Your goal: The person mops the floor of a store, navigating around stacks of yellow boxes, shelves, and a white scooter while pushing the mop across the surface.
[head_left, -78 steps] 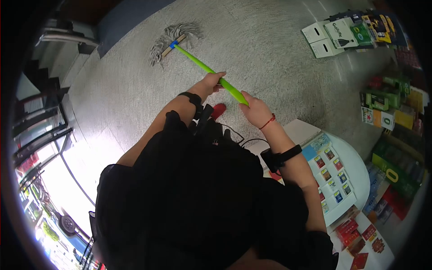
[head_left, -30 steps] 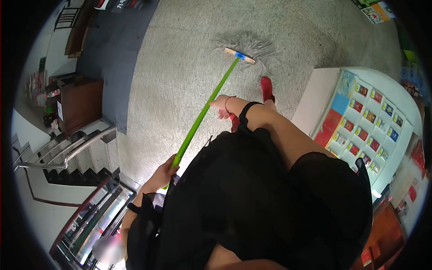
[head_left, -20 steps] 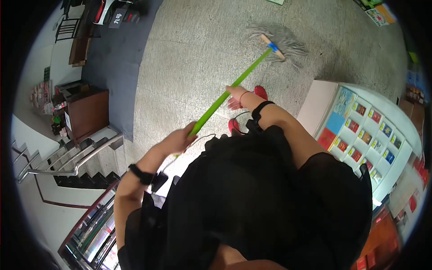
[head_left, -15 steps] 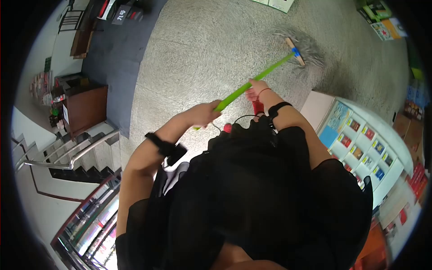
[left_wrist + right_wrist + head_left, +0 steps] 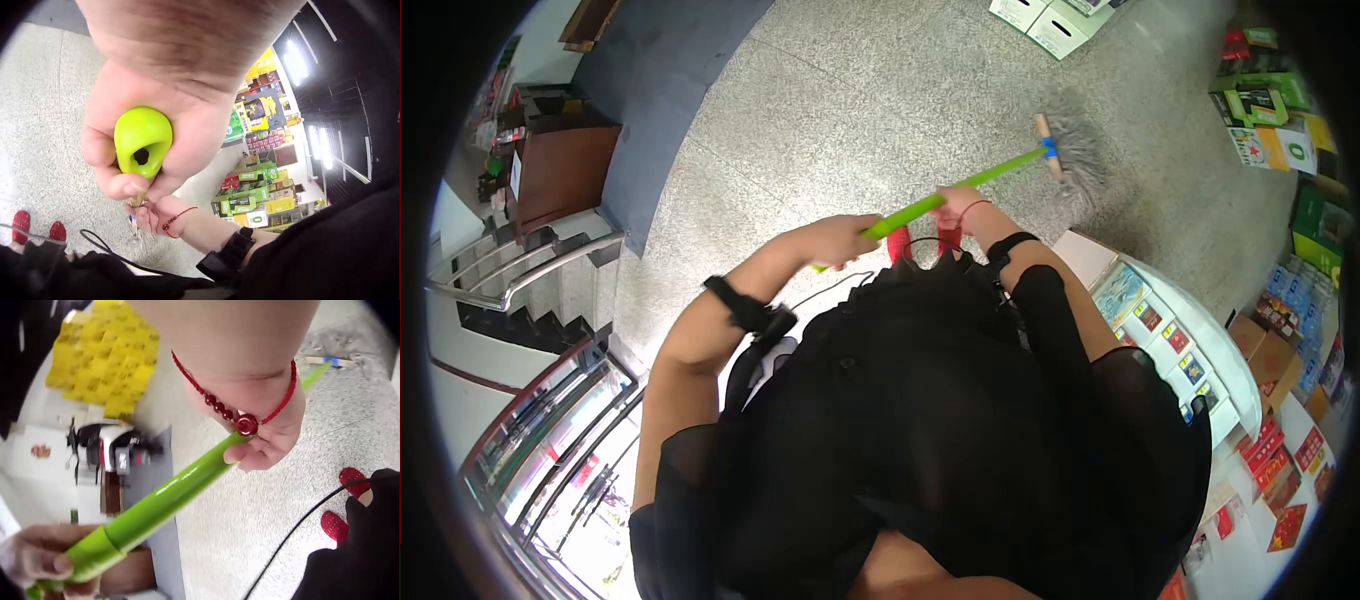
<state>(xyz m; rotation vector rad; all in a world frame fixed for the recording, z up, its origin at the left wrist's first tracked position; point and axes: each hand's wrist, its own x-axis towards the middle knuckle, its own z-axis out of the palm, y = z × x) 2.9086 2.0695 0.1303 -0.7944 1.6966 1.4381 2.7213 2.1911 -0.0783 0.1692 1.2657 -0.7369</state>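
Note:
A green mop handle slants up to the right across the head view, ending at a wooden bar with grey strands on the floor. My left hand grips its upper end; in the left wrist view, the fingers of this hand curl round the pole near its hollow green end cap. Farther down the pole, my right hand holds it. In the right wrist view, the right hand wears a red beaded string and its fingers bend round the green pole.
A white display case with small packs stands at the right, beside the person. White boxes sit on the floor at the top. Stacked cartons line the right side. At the left are a brown cabinet and a stair rail.
The mop head has swung to the right across the floor, then slightly down. Both hands have shifted with the handle, still gripping it. The head view has turned.

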